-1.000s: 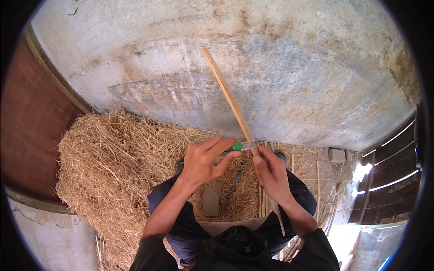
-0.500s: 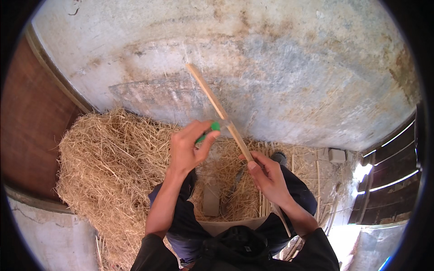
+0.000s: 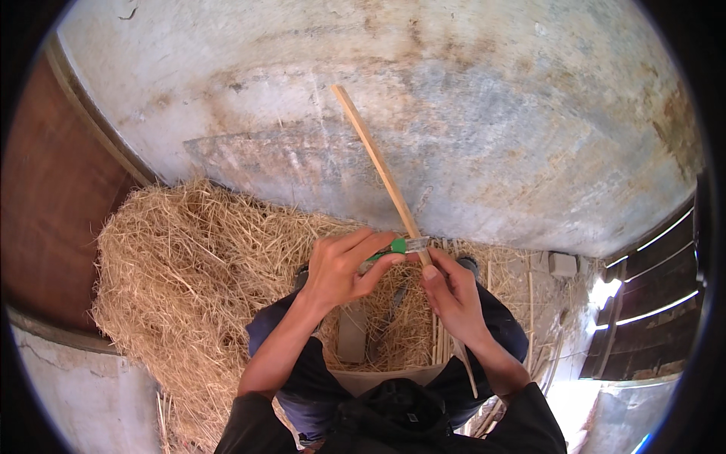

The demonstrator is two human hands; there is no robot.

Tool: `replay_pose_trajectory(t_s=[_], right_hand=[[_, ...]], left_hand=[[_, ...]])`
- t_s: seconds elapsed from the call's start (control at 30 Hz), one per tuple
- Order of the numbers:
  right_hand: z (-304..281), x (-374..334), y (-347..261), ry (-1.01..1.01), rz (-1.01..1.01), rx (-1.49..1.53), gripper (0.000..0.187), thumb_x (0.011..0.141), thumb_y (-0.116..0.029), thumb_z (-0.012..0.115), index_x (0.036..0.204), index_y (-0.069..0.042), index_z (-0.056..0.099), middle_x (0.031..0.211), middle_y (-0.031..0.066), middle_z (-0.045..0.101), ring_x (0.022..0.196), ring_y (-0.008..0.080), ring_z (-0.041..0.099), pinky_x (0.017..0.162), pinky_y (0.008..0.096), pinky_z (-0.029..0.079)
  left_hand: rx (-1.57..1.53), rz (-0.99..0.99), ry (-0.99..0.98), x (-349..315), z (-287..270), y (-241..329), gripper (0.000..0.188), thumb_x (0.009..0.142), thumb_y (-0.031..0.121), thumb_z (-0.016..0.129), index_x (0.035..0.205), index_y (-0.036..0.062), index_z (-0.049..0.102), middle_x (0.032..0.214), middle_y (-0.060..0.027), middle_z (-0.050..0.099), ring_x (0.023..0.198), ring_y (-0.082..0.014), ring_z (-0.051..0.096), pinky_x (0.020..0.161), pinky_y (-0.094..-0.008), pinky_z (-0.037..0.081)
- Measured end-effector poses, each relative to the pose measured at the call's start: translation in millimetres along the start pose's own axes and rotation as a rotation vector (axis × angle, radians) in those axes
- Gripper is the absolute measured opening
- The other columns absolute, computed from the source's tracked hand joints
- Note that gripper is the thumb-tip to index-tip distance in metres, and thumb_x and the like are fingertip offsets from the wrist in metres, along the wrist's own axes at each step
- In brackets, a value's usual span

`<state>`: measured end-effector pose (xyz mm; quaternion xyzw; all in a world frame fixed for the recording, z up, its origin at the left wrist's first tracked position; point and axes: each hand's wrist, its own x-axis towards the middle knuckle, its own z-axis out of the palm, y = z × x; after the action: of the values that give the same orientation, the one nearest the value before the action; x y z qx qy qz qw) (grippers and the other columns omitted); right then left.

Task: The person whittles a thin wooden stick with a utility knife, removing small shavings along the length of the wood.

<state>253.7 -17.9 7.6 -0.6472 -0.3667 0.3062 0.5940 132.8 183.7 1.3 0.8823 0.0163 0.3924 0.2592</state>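
Nearest, the person is sitting with dark-trousered knees (image 3: 491, 318) apart, forearms coming up from below. A few split strips (image 3: 441, 344) are lying between the legs on the straw.

The right hand (image 3: 454, 299) is closing its fingers around a long pale wooden strip (image 3: 378, 163), thumb pressed on top, holding it slanted so that its lower end is running down past the wrist and its upper end is pointing far and left toward the wall. The left hand (image 3: 340, 268) is pinching a small green-handled knife (image 3: 401, 245) between thumb and curled fingers, with the short blade lying against the strip just beside the right thumb (the two hands are nearly touching there).

To my eye this is a shaving stroke, and doing it well would mean keeping the blade at a shallow angle, pushing away from the body along the grain, and keeping that right thumb behind the edge, not ahead of it.

Left and beyond the knees a heap of dry straw (image 3: 189, 265) is spreading out. Farthest, a stained pale concrete wall (image 3: 491, 98) is filling the view.
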Motion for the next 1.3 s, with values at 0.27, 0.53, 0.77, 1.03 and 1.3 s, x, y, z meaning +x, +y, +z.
replay_pose_trajectory(t_s=[0.27,0.53,0.77,1.03,1.3], right_hand=[[-1,-2,-2,0.023,-0.011,-0.013,0.032,0.115,-0.022,0.055,0.136,-0.002,0.068,0.070,-0.0071,0.045,0.062,0.0023,0.039,0.056,0.0257,0.030],[-6,-2,4,0.021,-0.035,-0.037,0.035,0.117,-0.026,0.053,0.137,-0.001,0.065,0.070,-0.0085,0.046,0.057,0.0007,0.039,0.052,0.0229,0.029],[-5,-5,-3,0.046,0.026,-0.051,0.031,0.115,-0.021,0.056,0.134,-0.002,0.069,0.072,-0.0059,0.047,0.064,0.0037,0.040,0.057,0.0266,0.031],[-4,-4,3,0.029,0.037,-0.085,0.031,0.114,-0.022,0.056,0.133,-0.002,0.070,0.072,-0.0038,0.046,0.064,0.0049,0.040,0.057,0.0281,0.032],[6,-6,4,-0.038,0.023,-0.154,0.031,0.114,-0.022,0.058,0.134,-0.002,0.070,0.076,-0.0012,0.051,0.066,0.0075,0.045,0.061,0.0285,0.037]], left_hand=[[-0.008,0.033,0.034,3,4,-5,0.028,0.088,0.024,0.089,0.109,0.0065,0.080,0.084,-0.0053,0.072,0.058,-0.0242,0.065,0.052,-0.0365,0.049],[0.031,0.008,-0.012,7,6,-5,0.031,0.088,0.022,0.090,0.110,0.0028,0.080,0.082,-0.0092,0.074,0.064,-0.0252,0.071,0.055,-0.0347,0.052],[-0.023,-0.021,0.060,9,8,-11,0.026,0.090,0.023,0.088,0.108,0.0053,0.080,0.087,-0.0086,0.075,0.057,-0.0275,0.066,0.052,-0.0371,0.049],[0.002,-0.082,0.070,11,1,-15,0.027,0.093,0.021,0.087,0.112,0.0014,0.080,0.080,-0.0112,0.072,0.064,-0.0259,0.069,0.058,-0.0356,0.051],[0.049,-0.173,0.199,18,-19,-43,0.024,0.099,0.025,0.082,0.108,0.0025,0.082,0.081,-0.0099,0.074,0.063,-0.0191,0.065,0.055,-0.0336,0.047]])
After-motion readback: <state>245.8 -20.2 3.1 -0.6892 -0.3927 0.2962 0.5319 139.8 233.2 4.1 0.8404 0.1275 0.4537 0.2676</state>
